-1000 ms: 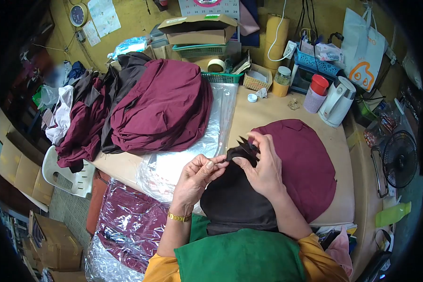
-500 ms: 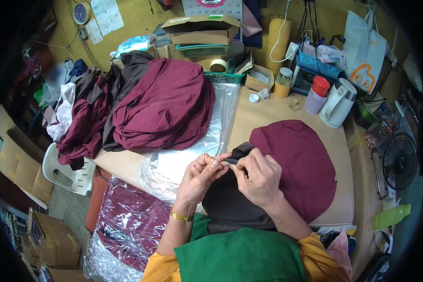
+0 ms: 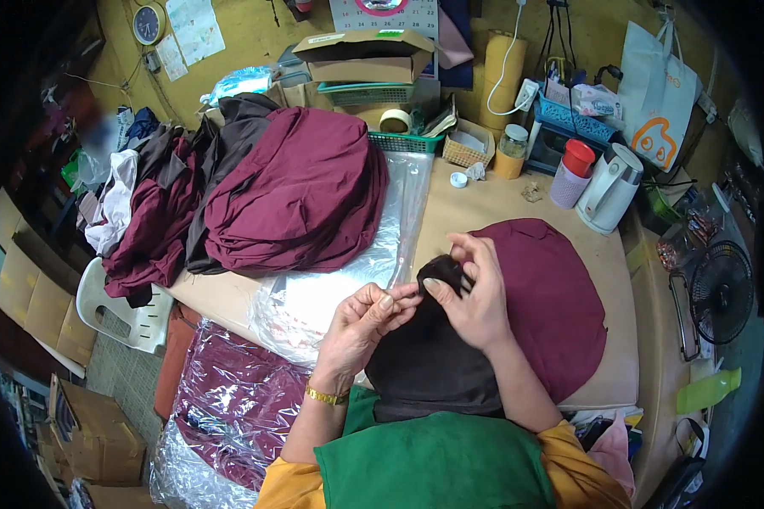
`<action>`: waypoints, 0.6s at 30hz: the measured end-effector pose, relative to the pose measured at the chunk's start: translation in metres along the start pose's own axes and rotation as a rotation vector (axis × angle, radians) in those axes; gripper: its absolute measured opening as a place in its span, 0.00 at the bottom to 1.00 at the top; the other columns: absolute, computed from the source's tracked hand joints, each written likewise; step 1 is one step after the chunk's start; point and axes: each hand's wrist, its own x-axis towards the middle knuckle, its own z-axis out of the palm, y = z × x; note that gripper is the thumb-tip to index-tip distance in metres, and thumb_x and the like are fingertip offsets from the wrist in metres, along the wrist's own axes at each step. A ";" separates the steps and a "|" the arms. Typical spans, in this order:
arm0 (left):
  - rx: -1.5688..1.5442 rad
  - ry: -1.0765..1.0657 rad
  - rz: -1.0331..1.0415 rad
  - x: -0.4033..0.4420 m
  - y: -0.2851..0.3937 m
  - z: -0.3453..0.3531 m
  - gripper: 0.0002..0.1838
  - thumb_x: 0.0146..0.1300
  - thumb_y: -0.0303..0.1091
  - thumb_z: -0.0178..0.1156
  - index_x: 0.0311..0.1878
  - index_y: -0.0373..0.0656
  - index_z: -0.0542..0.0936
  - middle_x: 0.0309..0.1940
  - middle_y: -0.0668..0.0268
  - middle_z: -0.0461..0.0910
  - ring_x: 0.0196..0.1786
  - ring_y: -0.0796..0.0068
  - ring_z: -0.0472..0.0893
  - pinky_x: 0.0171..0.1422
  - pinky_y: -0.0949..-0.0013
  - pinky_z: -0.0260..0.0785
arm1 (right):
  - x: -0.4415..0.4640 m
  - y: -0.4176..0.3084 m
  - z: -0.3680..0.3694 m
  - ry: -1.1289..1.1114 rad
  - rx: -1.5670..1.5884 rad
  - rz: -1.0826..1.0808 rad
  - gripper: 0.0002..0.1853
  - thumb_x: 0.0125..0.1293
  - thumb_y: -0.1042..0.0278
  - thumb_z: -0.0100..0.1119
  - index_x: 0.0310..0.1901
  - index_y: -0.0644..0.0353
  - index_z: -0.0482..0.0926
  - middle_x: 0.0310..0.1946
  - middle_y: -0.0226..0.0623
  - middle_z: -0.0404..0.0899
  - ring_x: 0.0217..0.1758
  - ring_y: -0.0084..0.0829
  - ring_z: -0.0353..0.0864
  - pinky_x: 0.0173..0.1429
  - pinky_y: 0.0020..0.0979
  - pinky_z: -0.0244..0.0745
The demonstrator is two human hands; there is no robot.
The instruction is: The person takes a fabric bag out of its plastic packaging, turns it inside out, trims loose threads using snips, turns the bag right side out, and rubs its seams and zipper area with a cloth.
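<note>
Fingers (image 3: pixel 477 246) of R hand (image 3: pixel 480 305) just uncurled, grip can't be told. Black cloth (image 3: pixel 429 360) still pinched by L hand (image 3: pixel 362 321), prob. being worked.

Mustard-yellow sleeves (image 3: pixel 295 482), plain green apron (image 3: pixel 433 465), narrow gold-coloured left wristband (image 3: pixel 326 397)

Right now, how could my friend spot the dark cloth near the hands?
Find the big tan table, then the green garment at its near edge. The dark cloth lies just beyond, its far end reaching the right hand. It's nearly black; the rounded cloth to its right is maroon.
</note>
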 end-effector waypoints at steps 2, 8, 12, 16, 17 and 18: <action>-0.029 0.011 -0.003 -0.005 -0.001 -0.001 0.09 0.74 0.33 0.55 0.38 0.38 0.75 0.59 0.46 0.77 0.56 0.64 0.82 0.60 0.67 0.78 | 0.017 0.033 -0.021 -0.388 -0.099 0.057 0.14 0.60 0.65 0.73 0.40 0.66 0.82 0.30 0.29 0.74 0.33 0.17 0.70 0.34 0.23 0.66; 0.386 0.524 0.354 -0.017 0.014 -0.079 0.25 0.78 0.47 0.47 0.24 0.43 0.72 0.23 0.68 0.73 0.25 0.82 0.70 0.31 0.75 0.62 | 0.006 0.060 -0.021 -0.329 0.142 0.249 0.07 0.67 0.70 0.67 0.36 0.66 0.81 0.24 0.20 0.75 0.28 0.11 0.67 0.32 0.20 0.63; 0.848 0.746 0.556 -0.016 0.021 -0.090 0.15 0.76 0.37 0.48 0.42 0.37 0.80 0.38 0.63 0.77 0.43 0.72 0.76 0.49 0.69 0.68 | 0.000 0.046 -0.013 -0.315 0.162 0.258 0.07 0.66 0.71 0.67 0.36 0.66 0.81 0.24 0.22 0.76 0.29 0.12 0.69 0.33 0.21 0.65; 0.996 0.294 0.401 0.000 0.010 -0.026 0.21 0.65 0.26 0.62 0.61 0.43 0.76 0.56 0.62 0.74 0.60 0.70 0.74 0.56 0.66 0.69 | -0.007 0.042 -0.007 -0.397 0.021 0.254 0.06 0.65 0.71 0.67 0.36 0.64 0.82 0.24 0.23 0.78 0.29 0.12 0.71 0.33 0.22 0.67; 0.978 0.229 0.422 0.009 -0.002 -0.016 0.22 0.64 0.27 0.64 0.62 0.43 0.77 0.52 0.63 0.76 0.58 0.70 0.75 0.55 0.66 0.69 | -0.008 0.036 -0.005 -0.397 0.029 0.258 0.06 0.65 0.71 0.68 0.35 0.64 0.82 0.24 0.25 0.79 0.28 0.13 0.71 0.34 0.23 0.68; 0.958 0.161 0.444 0.017 -0.011 -0.013 0.23 0.62 0.28 0.66 0.62 0.43 0.77 0.48 0.64 0.78 0.55 0.71 0.77 0.54 0.67 0.70 | -0.008 0.035 -0.004 -0.398 0.027 0.259 0.06 0.65 0.71 0.68 0.35 0.64 0.82 0.24 0.25 0.79 0.28 0.13 0.71 0.34 0.23 0.68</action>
